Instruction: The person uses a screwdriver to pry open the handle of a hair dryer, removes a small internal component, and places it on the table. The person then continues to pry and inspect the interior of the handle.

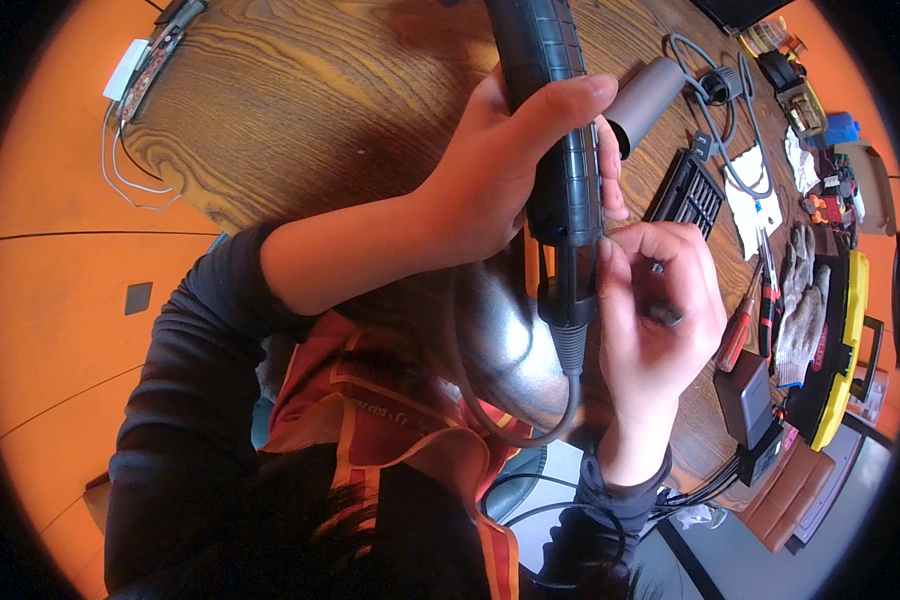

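- Left edge: smooth orange panels with dark straight seams, bent by the lens.
- Far left: a narrow circuit strip with a white piece and a looping thin wire, at the edge of a brown wooden table with wavy grain.
- Near left: a dark, wrinkled fabric sleeve, pushed up to show a bare forearm; beside it, a red apron with orange trim.
- Centre: the left hand, closed firmly around a long black device, thumb laid across the front, fingers wrapping behind. The hand hides part of the casing.
- The device, held upright above the table's near edge, is rounded, with a grid of raised ribs; its near end narrows to a ridged sleeve and a smooth grey cable curving in a loop.
- Right of centre: the right hand, fingers curled, thumb and forefinger together at the device's near right edge. Whether they grip the casing or a small part, I cannot tell.
- Far right of centre: a smooth grey tube, a black bit case and a coiled cord.
- Right: a red-handled screwdriver, pliers, knitted grey gloves and a black-and-yellow box, crowding the table's side.
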{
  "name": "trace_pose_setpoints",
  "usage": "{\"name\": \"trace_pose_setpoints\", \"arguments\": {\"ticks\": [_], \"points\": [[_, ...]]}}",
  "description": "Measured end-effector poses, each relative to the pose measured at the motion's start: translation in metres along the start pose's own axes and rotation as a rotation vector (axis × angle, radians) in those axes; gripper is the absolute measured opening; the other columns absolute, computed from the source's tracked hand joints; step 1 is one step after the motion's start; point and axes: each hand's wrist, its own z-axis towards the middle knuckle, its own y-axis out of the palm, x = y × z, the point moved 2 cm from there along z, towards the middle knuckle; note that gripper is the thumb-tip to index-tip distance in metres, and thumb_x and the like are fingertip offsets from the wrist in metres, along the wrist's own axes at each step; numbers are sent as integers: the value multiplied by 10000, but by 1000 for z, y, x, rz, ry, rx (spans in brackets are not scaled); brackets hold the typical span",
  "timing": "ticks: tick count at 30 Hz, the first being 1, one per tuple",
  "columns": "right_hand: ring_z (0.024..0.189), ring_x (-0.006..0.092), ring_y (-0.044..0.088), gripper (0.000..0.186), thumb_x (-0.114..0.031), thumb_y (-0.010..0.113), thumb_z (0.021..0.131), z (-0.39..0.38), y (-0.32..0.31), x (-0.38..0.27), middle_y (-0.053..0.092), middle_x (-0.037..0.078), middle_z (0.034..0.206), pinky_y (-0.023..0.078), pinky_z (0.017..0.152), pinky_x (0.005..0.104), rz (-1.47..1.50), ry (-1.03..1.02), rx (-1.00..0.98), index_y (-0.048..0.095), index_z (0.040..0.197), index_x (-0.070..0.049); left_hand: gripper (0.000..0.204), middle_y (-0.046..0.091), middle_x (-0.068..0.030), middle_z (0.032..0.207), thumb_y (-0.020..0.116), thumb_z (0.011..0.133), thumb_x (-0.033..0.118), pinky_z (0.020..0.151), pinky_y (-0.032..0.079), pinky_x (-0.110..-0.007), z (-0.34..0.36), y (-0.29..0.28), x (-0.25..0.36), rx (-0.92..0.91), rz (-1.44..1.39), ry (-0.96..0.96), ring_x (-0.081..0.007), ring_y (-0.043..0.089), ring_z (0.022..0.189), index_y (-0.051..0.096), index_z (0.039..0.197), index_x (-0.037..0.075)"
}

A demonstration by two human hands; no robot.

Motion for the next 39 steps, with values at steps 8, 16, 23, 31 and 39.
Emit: {"name": "trace_pose_setpoints", "arguments": {"ticks": [8, 16, 23, 31, 39], "points": [[867, 144, 491, 164, 79, 469, 770, 0, -7, 13, 515, 116, 970, 408, 770, 257, 518, 198, 286, 503, 916, 11, 329, 486, -58, 682, 443, 876, 413, 621, 508, -330, 2, -6, 9, 43, -20, 4, -169, 543, 624, 368, 990, 113], [1024, 189, 469, 138, 25, 444, 853, 4, 9, 35, 478, 174, 1127, 338, 937, 327, 725, 84, 201, 406, 971, -35, 449, 587, -126, 933, 595, 807, 422, 768, 511, -369, 9, -7, 18, -86, -333, 81, -205, 611, 843, 493, 979, 21], [1045, 204, 511, 121, 50, 422, 867, 1, 19, 38, 518, 186, 1120, 355, 943, 328, 707, 244, 138, 417, 959, -28, 383, 400, -85, 1106, 482, 890, 338, 864, 446, -412, 15, -19, 30, -367, -403, -55, -183, 447, 1057, 376, 1166, 95], [552, 141, 571, 251, -204, 400, 936, -3, 5, 20, 614, 141, 763, 466, 532, 223, 665, 26, 372, 410, 1078, 4, 413, 463, -63, 985, 513, 865, 401, 798, 473, -321, 21, -24, 23, -230, -883, -183, -166, 501, 967, 399, 1092, 76], [576, 53, 427, 291, -252, 368, 924, -1, -6, 17, 486, 24, 733, 310, 491, 165, 716, 337, 120, 477, 1006, 5, 577, 505, -102, 926, 411, 837, 588, 686, 511, -300, 27, -39, 25, -253, -581, -92, -199, 563, 863, 286, 1183, 144]]}}
